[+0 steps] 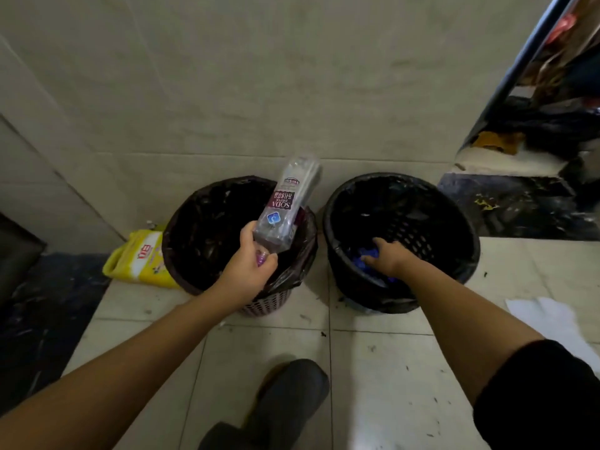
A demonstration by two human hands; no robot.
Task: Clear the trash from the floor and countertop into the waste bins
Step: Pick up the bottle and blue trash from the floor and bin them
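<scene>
Two round bins lined with black bags stand against the wall. My left hand grips a clear soda bottle by its purple-capped neck, bottom end up, over the near right part of the left bin. My right hand reaches inside the right bin, fingers spread on a crumpled blue piece of trash; whether it grips it is unclear.
A yellow packet lies on the floor left of the left bin. A white sheet of paper lies at the right. My dark shoe is below the bins. Small dark scraps dot the tiles.
</scene>
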